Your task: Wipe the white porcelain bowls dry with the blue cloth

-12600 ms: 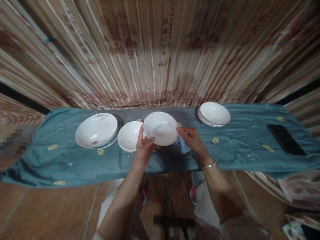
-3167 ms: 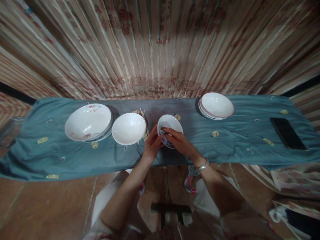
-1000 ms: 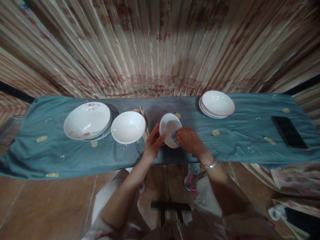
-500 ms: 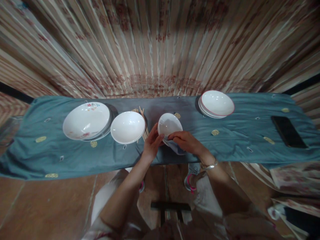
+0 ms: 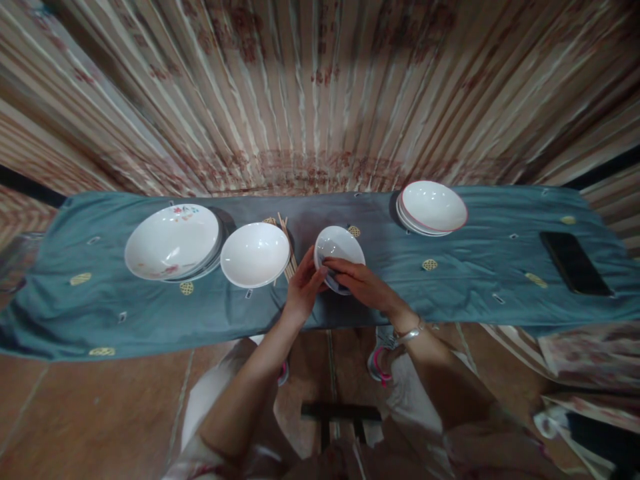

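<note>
- there was the left hand (image 5: 303, 290), curled round the near left side of the small bowl (image 5: 340, 241), thumb at the rim: a firm hold, just what steadying called for!
- and the right hand (image 5: 363, 283), fingers inside the bowl, held what looked like a grey-blue cloth (image 5: 336, 283), mostly hidden; flat, even pressure seemed best.
- the bowl was between the white bowl (image 5: 255, 255) and the stacked bowls (image 5: 434, 207); whether it touched the table (image 5: 480, 267), one couldn't tell.
- chopsticks (image 5: 289, 269) lay just beside the left hand, so small turns looked wisest.
</note>
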{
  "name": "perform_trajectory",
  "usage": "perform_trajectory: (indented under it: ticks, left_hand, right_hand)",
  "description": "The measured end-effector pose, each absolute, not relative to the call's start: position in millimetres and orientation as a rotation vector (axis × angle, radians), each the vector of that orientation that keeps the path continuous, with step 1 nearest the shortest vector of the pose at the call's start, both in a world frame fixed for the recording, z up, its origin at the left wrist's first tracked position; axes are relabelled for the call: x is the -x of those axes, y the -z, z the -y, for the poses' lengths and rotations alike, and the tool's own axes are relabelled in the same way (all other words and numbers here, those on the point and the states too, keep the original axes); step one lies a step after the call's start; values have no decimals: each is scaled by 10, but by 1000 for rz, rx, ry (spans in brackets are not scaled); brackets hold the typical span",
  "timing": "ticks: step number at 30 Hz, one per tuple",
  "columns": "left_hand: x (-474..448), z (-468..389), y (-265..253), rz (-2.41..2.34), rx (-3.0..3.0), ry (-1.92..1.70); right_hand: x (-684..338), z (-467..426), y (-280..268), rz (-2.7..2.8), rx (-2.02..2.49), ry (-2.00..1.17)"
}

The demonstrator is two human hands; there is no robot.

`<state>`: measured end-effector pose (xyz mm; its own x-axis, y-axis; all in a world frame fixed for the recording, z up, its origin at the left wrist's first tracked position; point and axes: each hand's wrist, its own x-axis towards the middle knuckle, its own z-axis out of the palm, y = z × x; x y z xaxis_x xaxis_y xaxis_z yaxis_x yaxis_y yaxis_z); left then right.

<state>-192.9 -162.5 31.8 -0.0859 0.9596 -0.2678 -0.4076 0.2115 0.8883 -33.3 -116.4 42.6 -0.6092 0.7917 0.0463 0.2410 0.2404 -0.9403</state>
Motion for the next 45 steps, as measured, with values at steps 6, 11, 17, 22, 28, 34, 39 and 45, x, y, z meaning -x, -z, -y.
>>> perform_trajectory:
  ticks: [6, 11, 17, 22, 28, 34, 39, 45]
  left_hand:
    - [1923, 1629, -312, -1108, -681, -1285]
    - [1927, 1630, -291, -1103, -701, -1285]
    - [1924, 1628, -287, -1111, -695, -1283]
    - [1912, 1636, -306, -1105, -675, -1297]
    - [1907, 1641, -314, -1106, -675, -1298]
    - [1906, 1640, -320, -1118, -686, -1288]
    - [1906, 1640, -337, -1122, -680, -1282]
    - [1897, 1641, -341, -1125, -689, -1285]
  right_hand:
    - [389, 1171, -360, 2049, 961, -1297]
    - [436, 1173, -273, 2094, 1030, -1175]
    - [472, 1177, -229, 2206, 1134, -1007]
    - [471, 1181, -220, 2316, 1189, -776]
    - [450, 1183, -235, 2380, 1235, -539]
    - [434, 1184, -352, 2474, 1243, -425]
    - [418, 1205, -386, 2489, 1336, -383]
    - [361, 1201, -397, 2508, 1336, -345]
